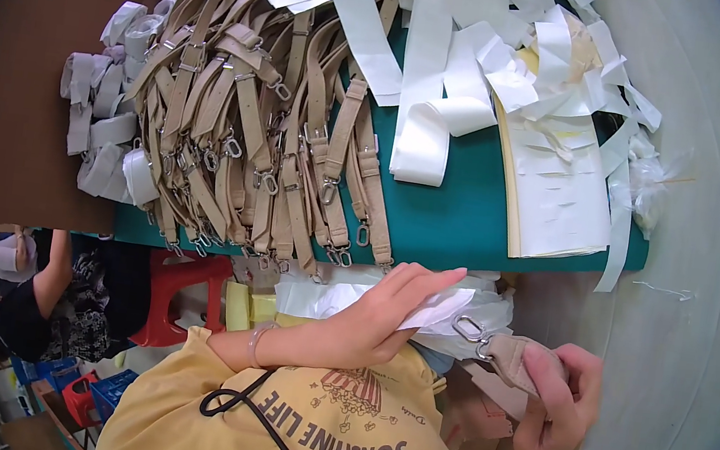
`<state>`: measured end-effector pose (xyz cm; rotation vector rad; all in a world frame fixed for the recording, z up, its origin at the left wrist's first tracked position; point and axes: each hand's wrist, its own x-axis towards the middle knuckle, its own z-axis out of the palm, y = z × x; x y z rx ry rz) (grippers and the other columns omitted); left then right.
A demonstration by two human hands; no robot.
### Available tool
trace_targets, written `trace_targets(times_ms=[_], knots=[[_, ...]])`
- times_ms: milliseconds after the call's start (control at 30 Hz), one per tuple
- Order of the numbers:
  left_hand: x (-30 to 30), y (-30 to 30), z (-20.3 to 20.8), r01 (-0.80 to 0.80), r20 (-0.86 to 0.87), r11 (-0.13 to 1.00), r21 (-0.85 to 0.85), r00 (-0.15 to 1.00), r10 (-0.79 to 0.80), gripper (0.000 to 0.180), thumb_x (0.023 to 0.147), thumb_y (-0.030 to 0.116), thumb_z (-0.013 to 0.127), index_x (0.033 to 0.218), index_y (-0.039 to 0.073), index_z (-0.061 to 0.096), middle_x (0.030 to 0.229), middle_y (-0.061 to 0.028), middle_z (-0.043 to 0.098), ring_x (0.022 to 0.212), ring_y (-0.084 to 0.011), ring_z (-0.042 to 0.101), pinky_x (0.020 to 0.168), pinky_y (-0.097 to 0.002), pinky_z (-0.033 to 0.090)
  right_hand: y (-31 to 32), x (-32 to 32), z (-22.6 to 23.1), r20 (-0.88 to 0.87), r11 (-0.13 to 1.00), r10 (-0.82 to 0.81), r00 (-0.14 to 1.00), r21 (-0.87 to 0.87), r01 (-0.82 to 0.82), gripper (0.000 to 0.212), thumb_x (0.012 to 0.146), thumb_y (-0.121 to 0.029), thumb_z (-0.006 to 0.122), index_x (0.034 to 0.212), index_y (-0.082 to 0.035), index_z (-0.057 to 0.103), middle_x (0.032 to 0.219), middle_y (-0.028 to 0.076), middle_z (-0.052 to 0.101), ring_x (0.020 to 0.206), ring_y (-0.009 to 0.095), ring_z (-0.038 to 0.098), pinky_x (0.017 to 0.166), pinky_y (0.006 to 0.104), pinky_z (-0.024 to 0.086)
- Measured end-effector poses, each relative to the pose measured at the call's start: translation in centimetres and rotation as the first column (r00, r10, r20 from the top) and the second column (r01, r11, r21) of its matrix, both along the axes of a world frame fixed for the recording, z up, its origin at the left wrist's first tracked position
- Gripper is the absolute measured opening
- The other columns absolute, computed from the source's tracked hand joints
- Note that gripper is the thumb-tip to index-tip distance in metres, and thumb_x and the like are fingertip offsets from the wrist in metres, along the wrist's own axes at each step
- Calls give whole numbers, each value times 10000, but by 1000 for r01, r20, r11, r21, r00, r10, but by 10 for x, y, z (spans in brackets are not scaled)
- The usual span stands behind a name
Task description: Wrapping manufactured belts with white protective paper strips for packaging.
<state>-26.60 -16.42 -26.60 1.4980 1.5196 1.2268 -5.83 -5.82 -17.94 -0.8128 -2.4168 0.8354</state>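
My right hand [559,396] is closed round the end of a beige strap [507,358]. A silver snap hook [469,329] sticks out from that end toward my left hand. My left hand [384,316], a bracelet at its wrist, has its fingers stretched to the right. A white paper strip [440,308] lies against its palm side and seems pinched there; the thumb is hidden. Another length of beige strap hangs below my right hand, near my lap. Ahead, a heap of beige straps [255,118] with metal hooks covers the left of the green table [444,218].
White paper strips [432,42] are strewn over the table's back. A stack of white sheets [558,188] lies at the right, near a pale wall [716,183]. Rolled white bands [103,124] sit left of the straps. At lower left are a red stool [185,292] and a seated person [46,301].
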Motion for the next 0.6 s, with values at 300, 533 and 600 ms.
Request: trace_targets(times_ms=[300,533,600], knots=[[-3,3,-8,25,-35,999,-21,999,-26,751,691,-172,504,1407,15,379,1101,-173,495,955,-312,513,823,-326,443,10,-8,-2,64,999,22,998,-43,-19,494,664,90,582,1084,-142,702,942,139,512,747,276,576,605,327,482],[-3,4,-12,68,-205,997,22,977,-62,765,692,-38,653,1402,6,372,1130,-176,497,984,-344,484,879,-404,421,11,-35,-1,198,994,109,974,-16,-108,374,716,68,600,1054,-80,668,897,141,524,688,294,570,594,332,459],[-3,3,-8,71,-258,997,22,964,-63,758,719,12,684,1407,7,366,1113,-178,503,977,-340,487,871,-403,423,14,-39,2,229,993,111,967,9,-116,367,717,58,611,1050,-87,667,870,138,533,674,300,575,585,341,466]])
